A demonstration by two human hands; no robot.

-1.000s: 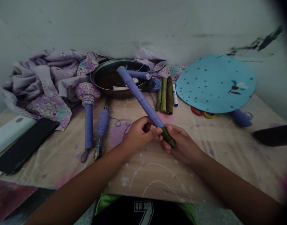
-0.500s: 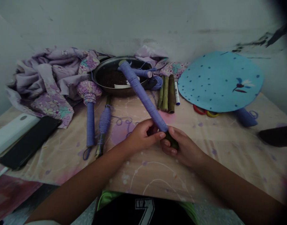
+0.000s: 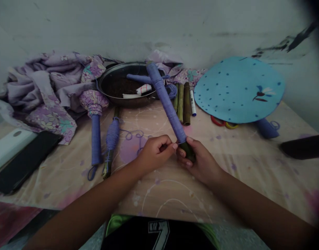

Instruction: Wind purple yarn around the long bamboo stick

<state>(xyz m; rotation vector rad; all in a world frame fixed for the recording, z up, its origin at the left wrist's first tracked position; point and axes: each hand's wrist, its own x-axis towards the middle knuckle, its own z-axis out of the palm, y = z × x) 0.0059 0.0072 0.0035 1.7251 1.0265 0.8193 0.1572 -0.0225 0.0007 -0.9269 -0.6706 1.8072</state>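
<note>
A long stick wrapped in purple yarn (image 3: 165, 100) slants up from my hands toward the metal pan. My right hand (image 3: 201, 159) grips its bare green lower end. My left hand (image 3: 154, 152) is closed in a pinch on the thin purple yarn strand right where the wrapping ends. Both hands hover just above the cloth-covered table (image 3: 175, 187).
A metal pan (image 3: 115, 83) holds a purple stick and a white tube. Beside it lie bare bamboo sticks (image 3: 182, 102), a marker (image 3: 192, 103), two wrapped sticks (image 3: 104, 139), crumpled purple cloth (image 3: 45, 90), a blue dotted fan (image 3: 239, 90), scissors handles (image 3: 224, 123), a black phone (image 3: 24, 161).
The wrapped stick's far end has swung to the right, standing steeper. My left hand shifted from gripping the stick to pinching the yarn at the wrap's edge.
</note>
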